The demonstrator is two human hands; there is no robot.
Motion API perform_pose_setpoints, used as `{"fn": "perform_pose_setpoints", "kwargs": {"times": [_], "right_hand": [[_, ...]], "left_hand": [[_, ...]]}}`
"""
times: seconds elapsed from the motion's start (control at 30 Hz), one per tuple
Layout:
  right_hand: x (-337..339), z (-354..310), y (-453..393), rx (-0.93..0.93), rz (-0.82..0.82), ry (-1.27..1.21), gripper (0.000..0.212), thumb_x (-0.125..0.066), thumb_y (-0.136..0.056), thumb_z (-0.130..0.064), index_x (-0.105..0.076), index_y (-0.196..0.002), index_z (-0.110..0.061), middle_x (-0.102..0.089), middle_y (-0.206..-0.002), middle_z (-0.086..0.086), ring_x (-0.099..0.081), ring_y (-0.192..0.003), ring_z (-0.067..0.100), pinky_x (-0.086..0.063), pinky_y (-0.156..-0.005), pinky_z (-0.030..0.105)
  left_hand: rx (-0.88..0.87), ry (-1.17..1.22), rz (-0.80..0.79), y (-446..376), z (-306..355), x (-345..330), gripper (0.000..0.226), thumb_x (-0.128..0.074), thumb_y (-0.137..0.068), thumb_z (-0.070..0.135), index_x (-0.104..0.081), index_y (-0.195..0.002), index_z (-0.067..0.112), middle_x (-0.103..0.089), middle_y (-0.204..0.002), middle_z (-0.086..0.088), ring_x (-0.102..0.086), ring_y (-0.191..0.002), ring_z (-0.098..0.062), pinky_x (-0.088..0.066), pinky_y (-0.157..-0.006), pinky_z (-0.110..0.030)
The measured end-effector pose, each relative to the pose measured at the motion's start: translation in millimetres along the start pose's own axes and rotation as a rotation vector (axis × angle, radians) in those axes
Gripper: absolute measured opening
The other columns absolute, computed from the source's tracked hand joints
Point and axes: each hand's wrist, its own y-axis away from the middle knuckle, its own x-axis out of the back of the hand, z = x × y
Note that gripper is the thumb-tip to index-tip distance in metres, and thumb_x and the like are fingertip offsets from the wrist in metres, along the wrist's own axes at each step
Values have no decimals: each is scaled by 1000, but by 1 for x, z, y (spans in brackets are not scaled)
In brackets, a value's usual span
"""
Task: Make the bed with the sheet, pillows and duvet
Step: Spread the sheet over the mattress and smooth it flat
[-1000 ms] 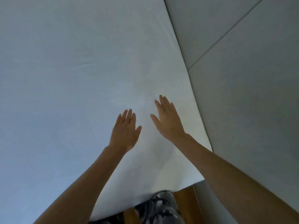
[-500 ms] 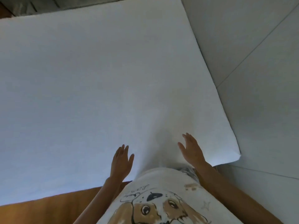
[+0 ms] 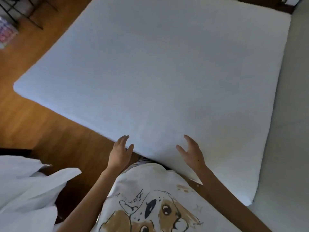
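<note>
Mattress (image 3: 150,72) (white, bare) now showed whole in my view; left hand (image 3: 119,152) and right hand (image 3: 192,154) hovered at its near edge, fingers loosely spread.

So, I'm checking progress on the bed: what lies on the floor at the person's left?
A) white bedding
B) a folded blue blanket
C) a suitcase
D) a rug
A: a heap of white bedding lies on the wooden floor, left of the bed.

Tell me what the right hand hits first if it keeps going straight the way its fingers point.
The right hand points forward over the flat white sheet-covered mattress. It would probably meet that white surface first; how high the hand sits above it is unclear.
</note>
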Motion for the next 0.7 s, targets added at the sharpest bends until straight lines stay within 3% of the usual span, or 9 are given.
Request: {"fn": "perform_pose_setpoints", "kwargs": {"times": [0.33, 0.43, 0.7], "right_hand": [[-67, -110, -26, 208, -192, 165, 66, -57, -92, -46, -32, -148, -21, -36, -152, -1, -33, -139, 16, -29, -109, 29], [-110, -165, -44, 283, -248, 209, 65, -57, -92, -46, -32, -148, -21, -36, -152, -3, -32, -139, 14, -29, -109, 28], [-262, -342, -80, 445, -365, 309, 65, -56, -93, -46, -32, -148, -21, -36, -152, -2, -33, -139, 16, -30, -106, 27]], "left_hand": [[282, 245, 234, 32, -105, 42, 49, -52, -99, 32, -45, -142, 11, -44, -148, -7, -42, -134, -22, -38, -106, -38], [332, 323, 303, 23, -152, 70, 49, -52, -98, 34, -45, -141, 12, -45, -146, -5, -49, -117, -10, -39, -96, -28], [352, 289, 351, -4, -297, 192, 48, -53, -99, 34, -45, -141, 13, -46, -146, -6, -43, -133, -20, -40, -104, -34]]}}
